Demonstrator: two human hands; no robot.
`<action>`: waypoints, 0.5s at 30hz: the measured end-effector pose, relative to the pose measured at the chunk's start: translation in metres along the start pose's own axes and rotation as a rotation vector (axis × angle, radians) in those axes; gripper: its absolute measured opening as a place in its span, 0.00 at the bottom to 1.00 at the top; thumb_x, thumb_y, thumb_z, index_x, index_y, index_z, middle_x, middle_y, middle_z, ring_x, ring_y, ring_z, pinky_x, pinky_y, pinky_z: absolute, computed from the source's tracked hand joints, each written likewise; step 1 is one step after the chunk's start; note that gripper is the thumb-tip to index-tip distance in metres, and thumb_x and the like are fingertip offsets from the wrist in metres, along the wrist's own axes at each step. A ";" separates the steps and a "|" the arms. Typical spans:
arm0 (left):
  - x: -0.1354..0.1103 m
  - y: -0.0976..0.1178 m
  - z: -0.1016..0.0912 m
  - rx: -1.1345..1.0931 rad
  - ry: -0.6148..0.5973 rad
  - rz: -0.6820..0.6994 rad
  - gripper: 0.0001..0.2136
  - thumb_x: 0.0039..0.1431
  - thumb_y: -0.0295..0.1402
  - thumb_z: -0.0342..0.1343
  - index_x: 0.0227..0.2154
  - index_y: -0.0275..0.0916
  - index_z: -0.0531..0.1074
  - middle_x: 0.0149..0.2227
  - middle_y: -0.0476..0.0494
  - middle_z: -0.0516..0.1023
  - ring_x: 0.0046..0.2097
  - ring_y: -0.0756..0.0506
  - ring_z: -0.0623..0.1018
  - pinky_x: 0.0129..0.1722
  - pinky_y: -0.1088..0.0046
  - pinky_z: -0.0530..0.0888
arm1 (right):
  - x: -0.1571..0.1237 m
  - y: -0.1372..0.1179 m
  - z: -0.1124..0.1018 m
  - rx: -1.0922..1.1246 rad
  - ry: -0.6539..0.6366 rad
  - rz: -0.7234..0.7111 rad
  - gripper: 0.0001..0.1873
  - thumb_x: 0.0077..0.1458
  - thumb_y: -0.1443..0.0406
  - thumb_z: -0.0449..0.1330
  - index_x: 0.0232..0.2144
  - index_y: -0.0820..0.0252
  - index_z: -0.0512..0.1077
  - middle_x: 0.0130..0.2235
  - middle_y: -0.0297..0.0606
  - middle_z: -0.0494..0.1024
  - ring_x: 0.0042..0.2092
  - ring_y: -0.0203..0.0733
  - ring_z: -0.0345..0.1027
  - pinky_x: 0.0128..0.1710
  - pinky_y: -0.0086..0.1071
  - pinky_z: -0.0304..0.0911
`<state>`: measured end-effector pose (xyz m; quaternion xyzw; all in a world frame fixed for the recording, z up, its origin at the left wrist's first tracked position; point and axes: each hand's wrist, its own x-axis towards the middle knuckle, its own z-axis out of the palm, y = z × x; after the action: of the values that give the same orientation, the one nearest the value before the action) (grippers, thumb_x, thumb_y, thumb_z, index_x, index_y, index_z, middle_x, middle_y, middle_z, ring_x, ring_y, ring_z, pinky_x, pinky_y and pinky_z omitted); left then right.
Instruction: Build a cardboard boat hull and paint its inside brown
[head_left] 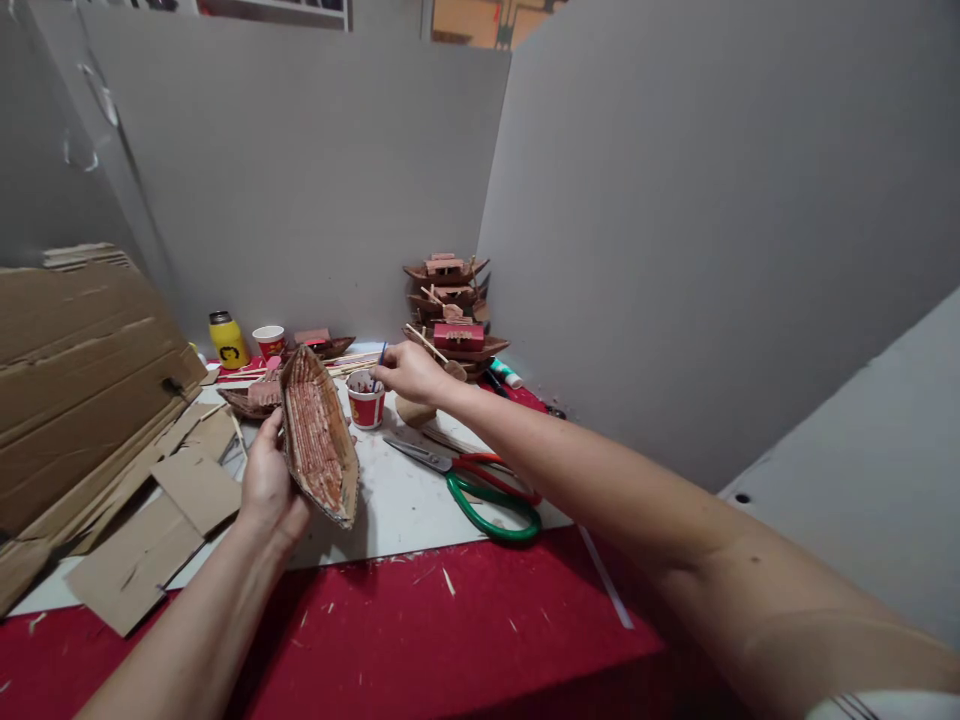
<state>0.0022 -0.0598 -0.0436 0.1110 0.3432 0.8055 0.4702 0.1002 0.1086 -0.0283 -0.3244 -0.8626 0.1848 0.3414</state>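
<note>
My left hand (271, 478) holds a cardboard model boat (319, 430) by its side, tilted so the reddish-brown ribbed inside faces me. Bare cardboard shows along its right inner wall and near end. The fingers of my right hand (411, 372) are closed on a thin blue stick (380, 365), perhaps a brush handle. Its lower end goes down into a red and white paper cup (367, 408) with dark smears inside the rim; the tip is hidden. Just right of the cup, below my right hand, stands a tan round object (414, 412), partly covered.
Scissors (465, 488) with green and red handles lie below my right forearm. Finished model boats (457, 340) are stacked at the back. Cardboard pieces (176, 500) fill the left side. A yellow bottle (228, 340) and another cup (268, 342) stand behind. Grey panels (322, 160) enclose the table.
</note>
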 end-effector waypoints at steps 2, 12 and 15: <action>0.000 0.000 0.001 0.000 0.008 0.003 0.14 0.61 0.32 0.45 0.40 0.31 0.74 0.29 0.41 0.82 0.33 0.42 0.82 0.37 0.66 0.79 | 0.000 0.004 -0.001 0.071 0.068 0.027 0.11 0.50 0.67 0.58 0.18 0.64 0.71 0.20 0.36 0.74 0.24 0.35 0.64 0.26 0.26 0.55; -0.001 -0.002 0.000 0.003 0.030 0.005 0.11 0.60 0.30 0.47 0.35 0.32 0.75 0.24 0.45 0.81 0.31 0.45 0.82 0.35 0.71 0.79 | -0.016 0.021 -0.013 0.568 0.363 0.227 0.13 0.51 0.61 0.57 0.19 0.61 0.65 0.18 0.31 0.70 0.18 0.31 0.59 0.17 0.24 0.53; -0.001 -0.004 0.000 0.013 0.019 -0.009 0.11 0.59 0.28 0.47 0.34 0.32 0.75 0.24 0.45 0.81 0.31 0.45 0.82 0.34 0.71 0.79 | -0.030 0.021 -0.023 0.739 0.367 0.294 0.14 0.50 0.59 0.59 0.20 0.61 0.63 0.19 0.31 0.69 0.17 0.28 0.58 0.14 0.22 0.51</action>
<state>0.0050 -0.0597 -0.0461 0.1047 0.3534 0.8022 0.4697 0.1422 0.1055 -0.0382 -0.3272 -0.6082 0.4670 0.5523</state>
